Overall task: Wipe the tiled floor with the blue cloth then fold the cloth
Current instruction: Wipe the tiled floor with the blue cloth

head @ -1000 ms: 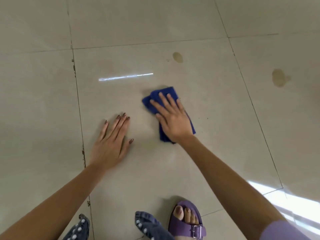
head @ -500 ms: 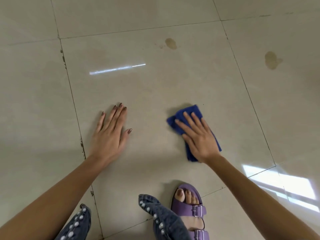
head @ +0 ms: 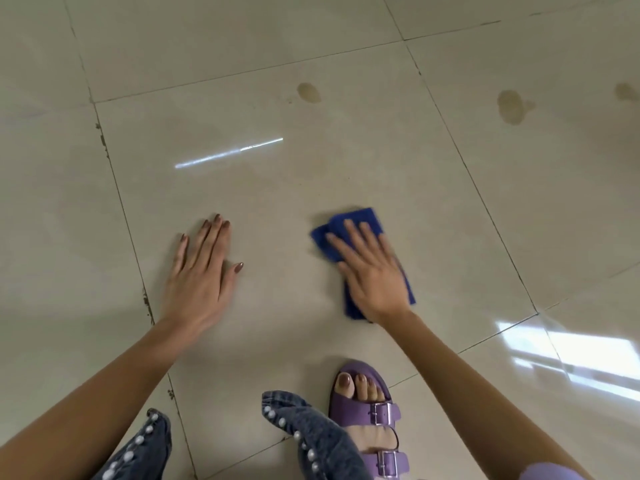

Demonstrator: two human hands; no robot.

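right hand (head: 372,271) lies flat with straight, spread fingers pressing the blue cloth (head: 360,225) onto the tiled floor (head: 311,174); cloth sits bunched under the palm, on the right part of the large middle tile; left hand (head: 201,271) rests flat on the same tile, fingers straight, holding nothing; brownish stains (head: 309,92) lie beyond; purple sandal (head: 367,410) stands near the bottom edge.

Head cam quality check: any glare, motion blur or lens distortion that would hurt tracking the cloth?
Head view: a thin bright streak and a window reflection glare on the glossy tiled floor, both clear of the blue cloth; the right hand and the cloth's edges look slightly motion-soft, the left hand sharper; grout lines seem to bow a little, wide-angle.
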